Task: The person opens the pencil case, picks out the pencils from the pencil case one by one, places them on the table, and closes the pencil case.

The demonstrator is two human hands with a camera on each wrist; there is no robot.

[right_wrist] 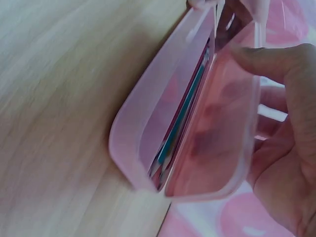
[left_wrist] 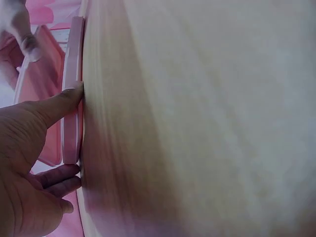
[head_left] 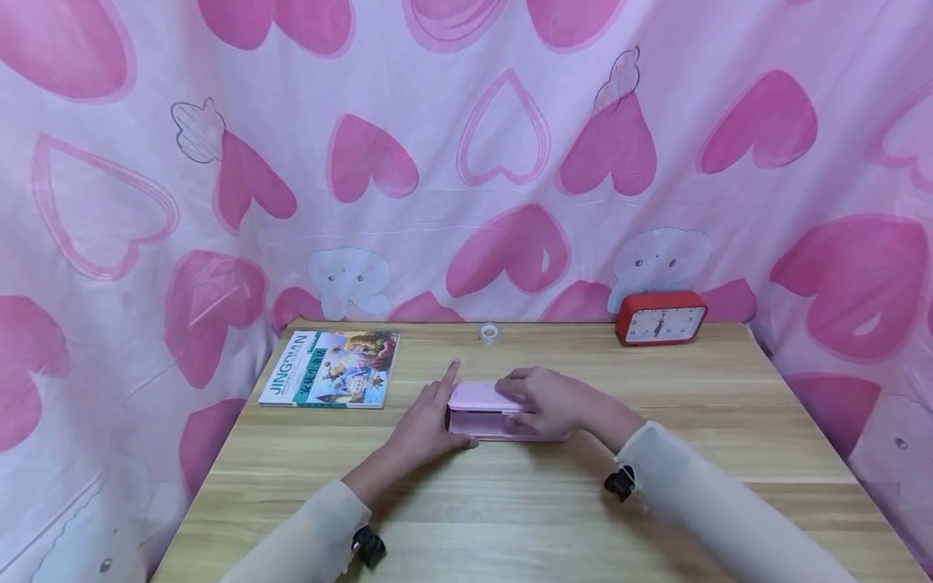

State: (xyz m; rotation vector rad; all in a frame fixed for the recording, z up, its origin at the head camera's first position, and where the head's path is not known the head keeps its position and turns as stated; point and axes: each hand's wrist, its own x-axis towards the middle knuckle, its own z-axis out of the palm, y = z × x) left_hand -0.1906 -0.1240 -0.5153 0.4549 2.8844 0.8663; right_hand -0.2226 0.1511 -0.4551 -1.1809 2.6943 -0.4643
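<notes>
A pink pencil case [head_left: 484,437] lies on the table, its hinged lid [head_left: 475,396] raised part way. At its left end, my left hand [head_left: 425,423] holds it steady: the thumb [left_wrist: 66,102] presses the front wall, and other fingers lie round the end. My right hand [head_left: 548,400] grips the lid near its right end, thumb [right_wrist: 261,61] on the inner face and fingers behind the outer face. Inside the case, several pencils [right_wrist: 182,111], one of them teal, lie along the hinge side, as the right wrist view shows.
A picture book [head_left: 331,368] lies at the back left of the table [head_left: 466,518]. Near the back edge is a small roll of tape [head_left: 488,332]. A red clock [head_left: 662,318] stands at the back right. Behind hangs a pink heart-patterned curtain [head_left: 437,219].
</notes>
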